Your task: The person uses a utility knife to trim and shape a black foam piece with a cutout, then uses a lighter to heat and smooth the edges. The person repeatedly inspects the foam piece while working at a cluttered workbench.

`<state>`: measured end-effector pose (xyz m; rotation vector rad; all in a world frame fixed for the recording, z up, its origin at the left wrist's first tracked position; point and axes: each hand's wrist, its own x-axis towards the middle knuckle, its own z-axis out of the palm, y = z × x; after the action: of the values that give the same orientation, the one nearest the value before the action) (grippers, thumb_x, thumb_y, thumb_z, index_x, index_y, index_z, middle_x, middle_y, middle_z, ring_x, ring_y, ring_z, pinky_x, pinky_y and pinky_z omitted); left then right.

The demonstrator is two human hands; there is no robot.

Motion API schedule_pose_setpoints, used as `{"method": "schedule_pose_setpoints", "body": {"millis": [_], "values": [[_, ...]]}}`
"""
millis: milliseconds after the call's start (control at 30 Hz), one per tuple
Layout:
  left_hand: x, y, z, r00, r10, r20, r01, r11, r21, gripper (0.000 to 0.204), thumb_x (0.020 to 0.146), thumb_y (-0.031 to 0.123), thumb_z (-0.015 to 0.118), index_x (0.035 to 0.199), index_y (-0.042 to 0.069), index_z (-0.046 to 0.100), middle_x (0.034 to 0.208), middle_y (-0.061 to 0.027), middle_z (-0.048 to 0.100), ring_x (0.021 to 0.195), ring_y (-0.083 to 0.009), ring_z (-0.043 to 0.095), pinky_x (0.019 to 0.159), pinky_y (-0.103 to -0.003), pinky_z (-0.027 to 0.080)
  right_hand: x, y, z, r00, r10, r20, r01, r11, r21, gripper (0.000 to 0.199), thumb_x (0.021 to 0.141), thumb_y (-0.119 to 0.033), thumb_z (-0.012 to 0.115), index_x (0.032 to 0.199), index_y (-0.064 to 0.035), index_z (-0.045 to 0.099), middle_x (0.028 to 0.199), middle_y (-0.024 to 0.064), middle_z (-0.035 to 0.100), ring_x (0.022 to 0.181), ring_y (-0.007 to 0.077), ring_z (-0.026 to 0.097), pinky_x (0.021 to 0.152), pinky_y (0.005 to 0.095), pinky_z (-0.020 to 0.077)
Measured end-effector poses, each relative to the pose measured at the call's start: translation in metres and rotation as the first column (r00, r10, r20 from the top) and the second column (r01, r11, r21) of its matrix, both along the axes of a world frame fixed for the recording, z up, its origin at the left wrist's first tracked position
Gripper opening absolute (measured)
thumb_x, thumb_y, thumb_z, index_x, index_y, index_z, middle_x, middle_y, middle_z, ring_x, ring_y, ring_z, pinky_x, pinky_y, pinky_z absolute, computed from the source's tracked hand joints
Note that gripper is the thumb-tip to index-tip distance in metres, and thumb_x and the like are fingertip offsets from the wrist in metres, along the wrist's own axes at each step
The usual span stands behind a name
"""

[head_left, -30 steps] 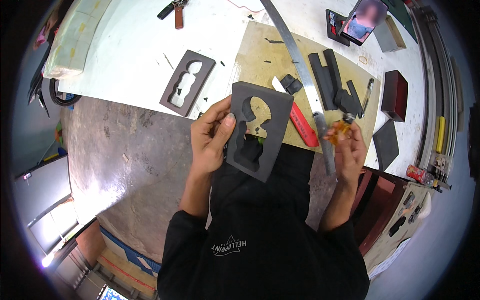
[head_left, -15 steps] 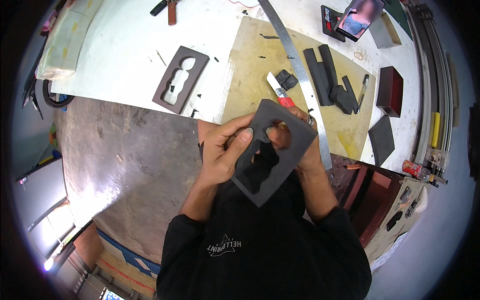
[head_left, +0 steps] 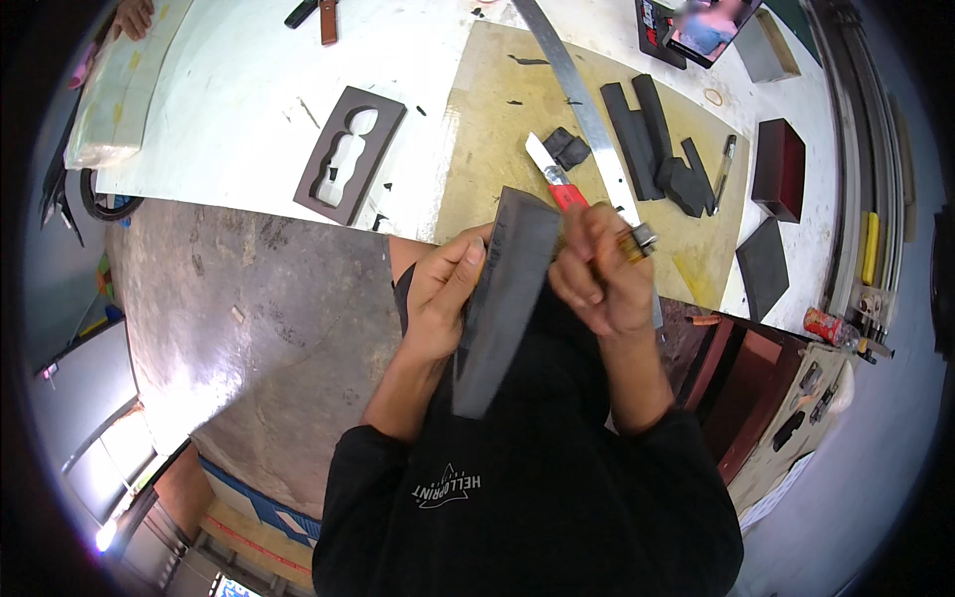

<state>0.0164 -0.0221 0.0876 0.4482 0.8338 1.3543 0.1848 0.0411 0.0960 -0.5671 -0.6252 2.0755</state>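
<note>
My left hand (head_left: 441,294) grips a thick dark grey foam block (head_left: 504,308) by its left edge, thumb pressed on the side. The block stands tilted, its narrow side facing up. To its right, my right hand (head_left: 609,274), blurred by motion, is closed around a small yellow lighter (head_left: 637,242) with a metal end. Just beyond that hand, a red-handled utility knife (head_left: 557,174) lies on the mat with its wide blade out. Part of its handle is hidden by my fingers.
On the table are a cut-out foam frame (head_left: 333,202), a long metal ruler (head_left: 577,95), foam offcuts (head_left: 629,139), a pen (head_left: 726,164), a dark red box (head_left: 778,169) and a propped phone (head_left: 708,35). Another person's hand (head_left: 131,18) rests on a wrapped bundle (head_left: 119,109).
The foam block has turned from its broad face with cut-outs to its narrow side. My right hand has come off it, showing the lighter. Another person's hand has appeared at top left.
</note>
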Motion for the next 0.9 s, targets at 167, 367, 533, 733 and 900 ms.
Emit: {"method": "schedule_pose_setpoints", "body": {"millis": [167,367,533,733,900], "values": [[0.004,0.001,-0.037,0.747,-0.204,0.633,0.091,0.974,0.206,0.066,0.096,0.033,0.054,0.14,-0.011,0.032,0.107,-0.0266,0.059,0.064,-0.0193,0.058,0.042,-0.025,0.046,0.003,0.003,0.001,0.866,-0.315,0.388,0.063,0.839,0.541,0.013,0.092,-0.01,0.063,0.089,0.0008,0.056,0.075,0.0045,0.052,0.053,0.0102,0.045,0.047,0.0229,0.0354],[0.017,0.0,-0.084,0.397,-0.472,0.787,0.136,0.878,0.458,0.071,0.095,0.038,0.055,0.138,-0.013,0.031,0.111,-0.0359,0.055,0.069,-0.0255,0.06,0.038,-0.025,0.044,0.009,0.017,0.032,0.613,-0.411,0.674,-0.472,0.494,0.73,0.026,0.075,0.003,0.074,0.1,-0.0034,0.071,0.076,0.0057,0.055,0.065,0.0164,0.051,0.057,0.0275,0.0392],[0.015,-0.013,-0.093,0.316,-0.408,0.857,0.239,0.908,0.344,0.067,0.097,0.037,0.052,0.136,-0.014,0.033,0.112,-0.0392,0.053,0.069,-0.0278,0.06,0.038,-0.027,0.045,0.014,0.023,0.034,0.597,-0.336,0.729,-0.587,0.436,0.682,0.031,0.07,0.003,0.076,0.099,-0.0057,0.073,0.072,0.0046,0.046,0.063,0.0173,0.049,0.053,0.0288,0.0365],[0.019,-0.006,-0.096,0.297,-0.521,0.8,0.266,0.85,0.454,0.062,0.098,0.035,0.049,0.133,-0.015,0.037,0.113,-0.0391,0.052,0.068,-0.027,0.058,0.038,-0.026,0.043,0.009,0.018,0.026,0.697,-0.294,0.654,-0.436,0.55,0.712,0.034,0.066,0.009,0.073,0.097,-0.0026,0.071,0.076,0.006,0.048,0.063,0.0179,0.05,0.055,0.0295,0.0395],[0.013,-0.013,-0.105,0.389,-0.457,0.8,0.304,0.883,0.357,0.062,0.098,0.036,0.049,0.132,-0.015,0.039,0.115,-0.0382,0.051,0.07,-0.0273,0.059,0.039,-0.026,0.044,0.014,0.019,0.022,0.661,-0.313,0.682,-0.492,0.506,0.708,0.034,0.065,0.013,0.072,0.096,-0.0006,0.068,0.077,0.0071,0.048,0.066,0.0184,0.052,0.056,0.0295,0.041]]}}
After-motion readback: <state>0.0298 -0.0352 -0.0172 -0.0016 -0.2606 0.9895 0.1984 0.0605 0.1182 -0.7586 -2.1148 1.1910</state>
